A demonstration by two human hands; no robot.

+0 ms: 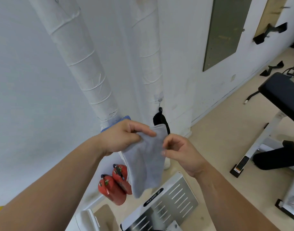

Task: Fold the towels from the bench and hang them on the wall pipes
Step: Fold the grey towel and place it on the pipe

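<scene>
Before the wall pipes [86,64] at twelve o'clock, your left hand [124,139] pinches the towel [146,164] by its top, the rest hanging toward six. Your right hand [181,150] curls at its three o'clock edge; whether it grips, I cannot tell. On one pinch, the fold could slide open or drop.

Two red weights [110,189] sat on the floor right by the wall, just beside a slotted metal plate [178,197]. A grey panel [226,30] was up on the wall, and a black strap [157,118] hung off a hook.
</scene>
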